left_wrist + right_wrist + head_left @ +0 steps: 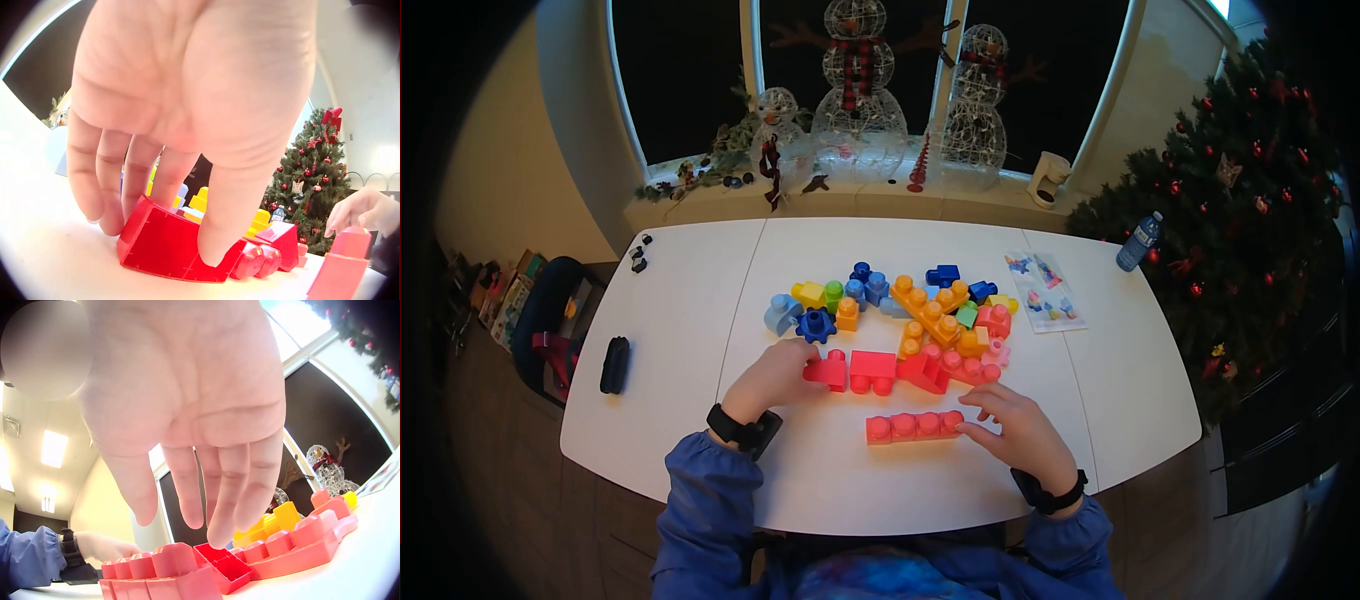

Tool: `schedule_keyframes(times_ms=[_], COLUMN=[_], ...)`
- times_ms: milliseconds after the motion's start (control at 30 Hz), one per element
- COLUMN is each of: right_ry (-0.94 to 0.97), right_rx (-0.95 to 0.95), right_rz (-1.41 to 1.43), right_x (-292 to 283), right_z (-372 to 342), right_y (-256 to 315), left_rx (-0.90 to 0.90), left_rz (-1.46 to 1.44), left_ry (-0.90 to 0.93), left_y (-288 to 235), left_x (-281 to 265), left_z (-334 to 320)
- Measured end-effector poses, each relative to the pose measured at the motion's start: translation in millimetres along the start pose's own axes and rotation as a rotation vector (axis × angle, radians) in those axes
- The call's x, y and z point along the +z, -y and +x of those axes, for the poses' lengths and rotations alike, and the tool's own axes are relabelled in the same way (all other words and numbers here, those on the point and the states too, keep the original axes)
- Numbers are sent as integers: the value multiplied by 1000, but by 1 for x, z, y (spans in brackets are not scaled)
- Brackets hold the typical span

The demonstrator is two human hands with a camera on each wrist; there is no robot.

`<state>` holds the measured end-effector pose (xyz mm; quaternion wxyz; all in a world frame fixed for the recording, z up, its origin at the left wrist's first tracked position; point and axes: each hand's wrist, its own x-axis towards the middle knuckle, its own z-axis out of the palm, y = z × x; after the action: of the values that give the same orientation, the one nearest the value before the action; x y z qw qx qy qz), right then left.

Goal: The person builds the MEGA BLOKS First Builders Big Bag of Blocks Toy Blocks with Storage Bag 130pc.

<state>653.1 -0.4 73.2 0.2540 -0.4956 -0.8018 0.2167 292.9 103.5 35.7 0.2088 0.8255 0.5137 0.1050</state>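
Note:
My left hand pinches a red block at the left end of a row. In the left wrist view the thumb lies on the near face of that red block, with the fingers behind it. Right of it are a two-knob red block, a red block tilted with its hollow side showing, and a longer pinkish-red piece. My right hand hovers with parted, relaxed fingers by the right end of a long four-knob block; whether a fingertip touches it, I cannot tell.
Blue, yellow, green and orange blocks are heaped behind the red row. A picture sheet and a water bottle are at the right of the white table. A black case and small dark items lie left.

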Motion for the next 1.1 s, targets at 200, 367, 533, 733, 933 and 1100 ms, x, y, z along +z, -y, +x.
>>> schedule_keyframes(times_ms=[200,367,533,733,933,1100], right_ry=[-4,-9,-20,-22,-16,-10], right_rx=[1,5,-16,-22,-14,-10], right_rz=[-7,8,2,-5,-6,-16], right_x=[1,2,3,4,6,7], right_z=[-1,-1,-1,-1,-1,-1], right_y=[0,4,4,7,7,4], left_rx=[-127,32,107,163,220,190], left_rz=[-139,-305,-469,-493,-504,-510], left_ry=[-25,-28,-51,-108,-215,-206], left_y=[-21,-35,-45,-50,-55,-42], left_x=[-20,-12,-9,-10,-8,-1], left_z=[-30,-56,-71,-72,-72,-73])
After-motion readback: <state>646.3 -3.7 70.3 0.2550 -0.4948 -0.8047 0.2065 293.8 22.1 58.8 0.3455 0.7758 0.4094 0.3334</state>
